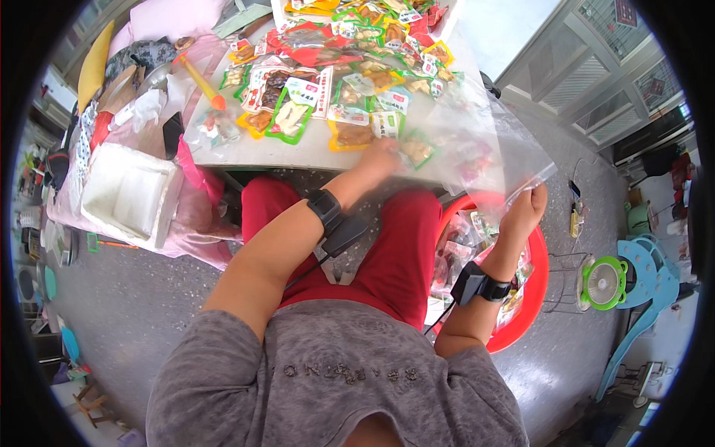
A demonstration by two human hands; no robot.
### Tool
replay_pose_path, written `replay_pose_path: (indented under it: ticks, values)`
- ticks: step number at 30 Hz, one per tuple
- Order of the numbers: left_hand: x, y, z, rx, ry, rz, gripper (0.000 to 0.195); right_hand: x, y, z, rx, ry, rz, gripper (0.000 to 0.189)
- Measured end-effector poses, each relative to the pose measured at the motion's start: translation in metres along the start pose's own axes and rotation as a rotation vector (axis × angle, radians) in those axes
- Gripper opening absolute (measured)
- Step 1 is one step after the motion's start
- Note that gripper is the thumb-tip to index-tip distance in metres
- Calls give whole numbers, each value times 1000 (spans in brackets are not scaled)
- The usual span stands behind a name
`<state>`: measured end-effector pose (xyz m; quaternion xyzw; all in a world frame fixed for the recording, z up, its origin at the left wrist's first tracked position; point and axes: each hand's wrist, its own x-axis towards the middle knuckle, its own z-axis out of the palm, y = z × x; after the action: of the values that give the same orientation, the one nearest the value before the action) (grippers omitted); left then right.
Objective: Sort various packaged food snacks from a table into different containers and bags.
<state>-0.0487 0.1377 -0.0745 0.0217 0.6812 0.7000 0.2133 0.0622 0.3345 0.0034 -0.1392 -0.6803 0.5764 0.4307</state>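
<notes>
My right hand (pixel 525 207) grips the edge of a large clear plastic bag (pixel 516 145) and holds it up at the table's right corner. The bag spreads left over the white tabletop (pixel 218 152). Through the film a pinkish-purple item (pixel 473 162) shows faintly. My left hand (pixel 382 159) is at the table's front edge, blurred. Beside its fingertips is a green-edged food packet (pixel 418 148); whether the fingers hold it is unclear. Just beyond the hand lies a yellow-edged packet (pixel 353 136). A green-edged packet (pixel 290 114) rests on a larger red-and-white pack (pixel 322 92).
More vacuum-sealed packets (pixel 366 33) cover the table's far part, up to a white foam box (pixel 453 19). A red tub (pixel 539 279) of packets stands under my right arm. At left are a foam box (pixel 128 193), a phone (pixel 173 134) and a yellow-orange pump (pixel 201 81).
</notes>
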Motion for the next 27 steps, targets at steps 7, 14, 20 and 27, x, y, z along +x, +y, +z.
replay_pose_path:
  ticks: [7, 14, 20, 27]
  values:
    - [-10, 0, -26, -68, 1, 194, 26, 31, -12, 28, -527, 96, -389, 9]
    - [-64, -7, -98, 127, 188, 423, 9, 0, -6, 111, -643, -229, -475, 14]
    - [-98, 0, -118, -17, 318, 429, 3, -50, 47, 180, -596, -722, -217, 23]
    - [-111, 19, -116, -296, 328, 501, 6, -73, 54, 194, -354, -915, 29, 20]
